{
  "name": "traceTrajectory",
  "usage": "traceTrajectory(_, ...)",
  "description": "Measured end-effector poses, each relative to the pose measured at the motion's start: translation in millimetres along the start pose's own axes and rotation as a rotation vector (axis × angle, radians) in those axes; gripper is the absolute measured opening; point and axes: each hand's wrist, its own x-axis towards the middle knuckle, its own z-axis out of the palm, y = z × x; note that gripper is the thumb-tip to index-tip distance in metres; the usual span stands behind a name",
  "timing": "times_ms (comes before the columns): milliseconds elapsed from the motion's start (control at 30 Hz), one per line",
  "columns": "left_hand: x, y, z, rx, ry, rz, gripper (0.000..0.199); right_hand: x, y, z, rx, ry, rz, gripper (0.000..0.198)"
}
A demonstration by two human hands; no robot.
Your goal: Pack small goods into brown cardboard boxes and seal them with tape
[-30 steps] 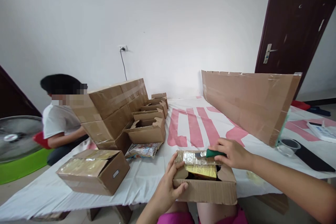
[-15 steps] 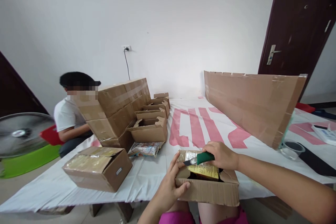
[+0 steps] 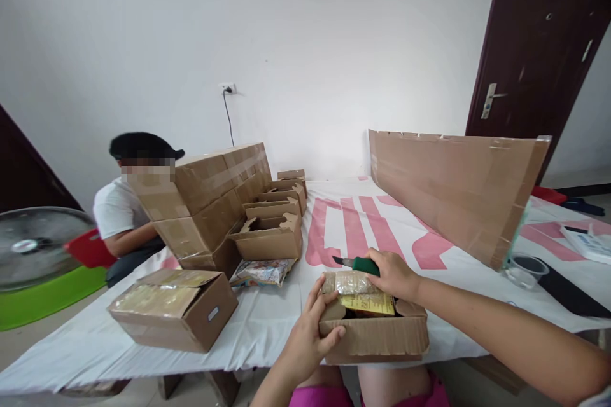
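Note:
A small cardboard box (image 3: 377,339) lies at the table's front edge, its top cut open. A yellow printed packet (image 3: 368,304) shows in the opening, below a flap covered in shiny tape (image 3: 344,282). My left hand (image 3: 315,331) grips the box's left side, thumb on the front wall and fingers over the top. In my right hand (image 3: 389,272) is a green-handled utility knife (image 3: 365,266), its blade pointing left just above the far flap, apart from the cardboard.
Left of me sit a taped box (image 3: 174,308), a colourful plastic packet (image 3: 262,271) and a row of open boxes (image 3: 270,238). Behind them rises a box stack (image 3: 210,197), with a seated person (image 3: 124,216) beyond. A cardboard panel (image 3: 453,191) stands right, near a clear cup (image 3: 525,270).
The knife has lifted up and away from the box opening, with my right hand moving toward the far side. The taped flap shows more fully. My left hand keeps its hold.

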Motion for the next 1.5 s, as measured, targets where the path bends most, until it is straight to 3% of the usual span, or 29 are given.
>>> traceTrajectory(400, -3.3, 2.3, 3.1, 0.017, 0.013, -0.003, 0.056, 16.3, 23.1, 0.4, -0.05, 0.092, 0.283, 0.017)
traceTrajectory(733, -1.2, 3.8, 2.6, 0.019, 0.012, 0.008, 0.055, 18.6, 28.0, -1.2, -0.039, 0.091, 0.359, 0.017)
traceTrajectory(1100, -1.6, 5.4, 1.0, 0.046, 0.008, -0.002, 0.055, 62.3, 8.4, 3.7, 0.24, -0.092, 0.372, 0.019)
traceTrajectory(1300, -3.4, 4.0, 1.6, 0.027, 0.029, 0.027, 0.055, 51.1, 40.5, -18.7, 0.536, -0.306, 0.424, 0.022)
traceTrajectory(1500, -2.6, 1.6, 2.1, 0.026, 0.028, 0.039, 0.056, 38.7, 45.2, -31.2, 0.611, -0.489, 0.366, 0.032)
